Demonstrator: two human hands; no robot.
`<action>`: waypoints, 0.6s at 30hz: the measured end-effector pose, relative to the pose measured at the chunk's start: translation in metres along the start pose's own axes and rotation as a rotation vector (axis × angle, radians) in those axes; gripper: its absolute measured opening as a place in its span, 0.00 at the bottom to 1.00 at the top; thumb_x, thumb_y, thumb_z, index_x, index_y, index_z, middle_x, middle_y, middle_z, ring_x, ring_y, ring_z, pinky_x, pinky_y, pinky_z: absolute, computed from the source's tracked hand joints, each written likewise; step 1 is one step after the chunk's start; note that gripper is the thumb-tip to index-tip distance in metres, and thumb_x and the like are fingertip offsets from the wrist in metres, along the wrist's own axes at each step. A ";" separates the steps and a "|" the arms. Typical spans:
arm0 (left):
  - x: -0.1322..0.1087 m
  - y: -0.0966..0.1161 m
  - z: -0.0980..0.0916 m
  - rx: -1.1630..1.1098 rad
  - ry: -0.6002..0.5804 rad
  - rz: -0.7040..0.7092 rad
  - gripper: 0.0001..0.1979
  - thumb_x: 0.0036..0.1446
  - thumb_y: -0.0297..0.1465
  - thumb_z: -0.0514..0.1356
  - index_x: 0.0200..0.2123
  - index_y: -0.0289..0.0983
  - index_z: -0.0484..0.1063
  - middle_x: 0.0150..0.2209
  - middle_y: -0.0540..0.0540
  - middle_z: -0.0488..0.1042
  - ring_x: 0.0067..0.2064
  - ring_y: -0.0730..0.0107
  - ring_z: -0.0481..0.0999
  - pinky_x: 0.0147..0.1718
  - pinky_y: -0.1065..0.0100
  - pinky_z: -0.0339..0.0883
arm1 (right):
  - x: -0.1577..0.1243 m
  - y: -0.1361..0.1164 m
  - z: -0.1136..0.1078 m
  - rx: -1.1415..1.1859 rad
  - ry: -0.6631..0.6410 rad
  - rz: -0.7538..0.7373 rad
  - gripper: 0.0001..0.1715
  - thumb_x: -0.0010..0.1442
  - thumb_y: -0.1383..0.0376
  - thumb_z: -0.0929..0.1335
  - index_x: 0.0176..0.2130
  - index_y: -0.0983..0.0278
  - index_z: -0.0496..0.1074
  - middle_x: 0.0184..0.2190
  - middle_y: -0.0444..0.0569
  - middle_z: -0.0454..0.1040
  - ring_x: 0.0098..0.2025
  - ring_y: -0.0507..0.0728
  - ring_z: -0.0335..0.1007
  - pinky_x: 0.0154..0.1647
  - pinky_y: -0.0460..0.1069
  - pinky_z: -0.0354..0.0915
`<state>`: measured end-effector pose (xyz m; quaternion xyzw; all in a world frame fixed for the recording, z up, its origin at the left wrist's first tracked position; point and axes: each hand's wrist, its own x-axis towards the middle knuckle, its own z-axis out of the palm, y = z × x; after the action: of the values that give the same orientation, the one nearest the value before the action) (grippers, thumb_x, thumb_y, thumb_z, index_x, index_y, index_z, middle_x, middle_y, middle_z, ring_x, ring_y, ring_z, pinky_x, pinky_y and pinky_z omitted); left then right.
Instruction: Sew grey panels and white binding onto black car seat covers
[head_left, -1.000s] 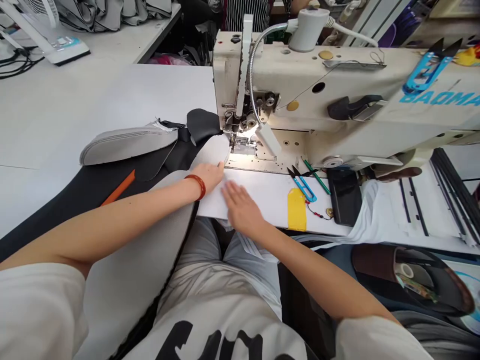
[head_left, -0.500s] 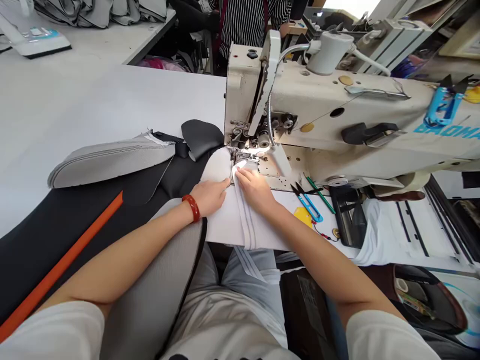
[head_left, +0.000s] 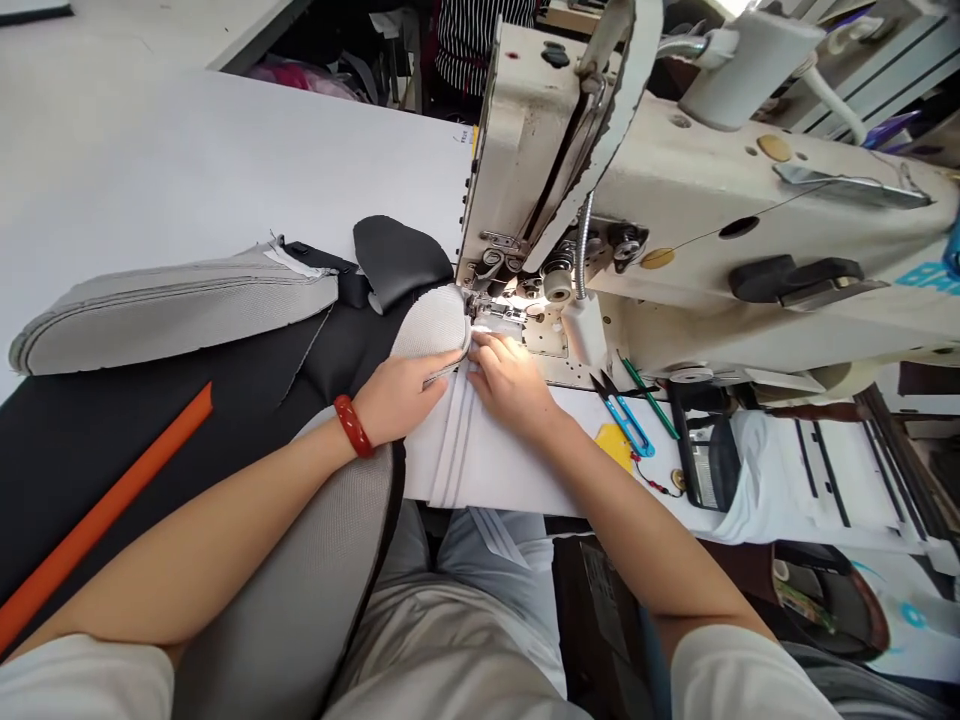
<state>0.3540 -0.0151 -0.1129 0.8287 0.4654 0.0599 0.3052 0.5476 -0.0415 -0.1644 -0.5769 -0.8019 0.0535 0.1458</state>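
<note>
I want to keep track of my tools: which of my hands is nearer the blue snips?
Right. Your right hand is left of the blue snips, at the white strip; your left hand is farther left, on the gray fabric.

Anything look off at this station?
Mainly the curved white strip on the head of the sewing machine: its edge is jagged, as if torn or chipped. The blue snips lie loose beside the machine, blades toward it, possibly just clutter. I see nothing spilled.
</note>
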 end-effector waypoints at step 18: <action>0.008 0.017 0.014 0.517 -0.183 -0.076 0.31 0.62 0.30 0.48 0.69 0.45 0.56 0.44 0.38 0.79 0.45 0.48 0.79 0.44 0.53 0.71 | 0.002 0.013 0.008 0.295 0.114 0.019 0.17 0.61 0.68 0.63 0.50 0.66 0.69 0.62 0.59 0.67 0.66 0.63 0.58 0.62 0.60 0.62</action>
<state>0.3766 -0.0209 -0.1158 0.8629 0.4666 -0.1472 0.1264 0.5568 -0.0350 -0.1754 -0.5589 -0.7702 0.1395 0.2738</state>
